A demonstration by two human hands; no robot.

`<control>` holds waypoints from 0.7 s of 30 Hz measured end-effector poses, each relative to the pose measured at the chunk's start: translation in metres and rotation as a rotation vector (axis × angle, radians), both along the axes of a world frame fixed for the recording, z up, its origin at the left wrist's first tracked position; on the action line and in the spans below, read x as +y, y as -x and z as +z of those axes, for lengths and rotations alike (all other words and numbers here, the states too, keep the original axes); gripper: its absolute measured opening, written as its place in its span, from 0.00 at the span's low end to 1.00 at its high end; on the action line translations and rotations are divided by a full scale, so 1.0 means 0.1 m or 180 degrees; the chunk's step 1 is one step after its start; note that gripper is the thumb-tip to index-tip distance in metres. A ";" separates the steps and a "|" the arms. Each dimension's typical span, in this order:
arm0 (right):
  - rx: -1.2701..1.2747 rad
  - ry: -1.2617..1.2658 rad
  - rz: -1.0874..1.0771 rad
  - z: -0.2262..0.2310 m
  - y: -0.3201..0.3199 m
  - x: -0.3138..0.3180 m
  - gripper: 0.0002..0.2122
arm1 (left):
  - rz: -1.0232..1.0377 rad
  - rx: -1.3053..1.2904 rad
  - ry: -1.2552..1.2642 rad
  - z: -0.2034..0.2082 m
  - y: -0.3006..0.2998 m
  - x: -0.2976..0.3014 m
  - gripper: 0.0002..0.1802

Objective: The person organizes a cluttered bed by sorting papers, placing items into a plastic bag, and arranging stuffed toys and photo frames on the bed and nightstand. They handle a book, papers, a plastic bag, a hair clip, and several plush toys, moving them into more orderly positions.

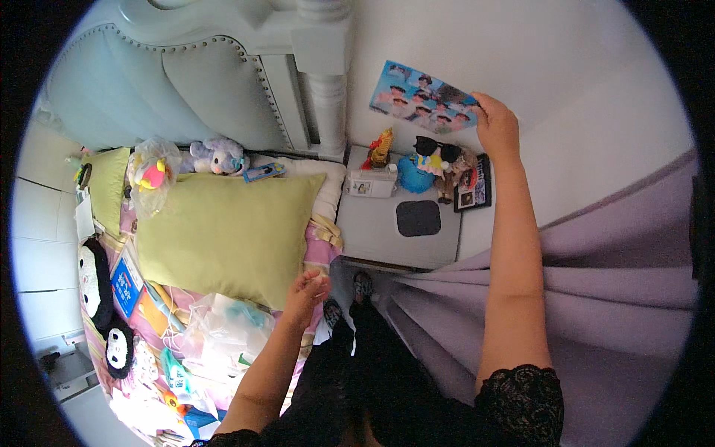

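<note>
I have the right hand (497,125) pinching a blue photo sheet (417,103) by its right end, thumb and fingers pressed together on it. The sheet is up in front of the white wall (566,67), beyond the back edge of the grey worktop (361,235), tilted with its left end higher; whether it touches the wall I cannot tell from here.

My left hand (302,294) is low by the bed's right edge, just beside the near right corner of the green pillow (223,235). Its fingers are half curled, and I cannot tell whether they hold anything.

On the worktop, I see a gold-and-red ornament (380,149) at the back edge and a white box-shaped thing (372,182) near the back left corner. A blue rounded thing (412,175) comes next, with dark sunglasses (438,149) behind it and a brown-haired doll (447,186) to its right. A black-framed picture (482,182) leans at the back right corner. A dark square mat (418,218) lies nearer the front edge, right of centre.
</note>
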State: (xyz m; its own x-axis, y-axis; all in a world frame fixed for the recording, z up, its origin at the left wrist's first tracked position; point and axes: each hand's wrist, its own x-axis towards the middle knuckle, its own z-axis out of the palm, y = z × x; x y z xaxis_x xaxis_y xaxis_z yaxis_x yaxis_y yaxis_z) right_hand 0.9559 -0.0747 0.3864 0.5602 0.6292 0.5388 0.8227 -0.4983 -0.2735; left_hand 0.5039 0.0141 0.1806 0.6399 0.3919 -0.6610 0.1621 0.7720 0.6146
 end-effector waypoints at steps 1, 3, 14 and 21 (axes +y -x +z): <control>-0.0040 0.0103 0.0018 -0.11 -0.13 0.03 0.11 | -0.0023 0.0036 0.0038 -0.02 0.00 -0.01 0.18; 0.0042 0.0135 0.0083 -0.31 -0.32 0.14 0.12 | 0.0052 0.0261 0.0053 -0.01 0.02 -0.02 0.16; 0.0291 0.0767 0.0486 -1.34 -0.82 0.80 0.17 | 0.0093 0.0594 0.0090 -0.08 -0.46 -0.04 0.18; 0.0407 0.0964 0.0255 -1.81 -0.93 0.83 0.20 | 0.0075 0.0670 0.0136 -0.12 -0.71 -0.02 0.16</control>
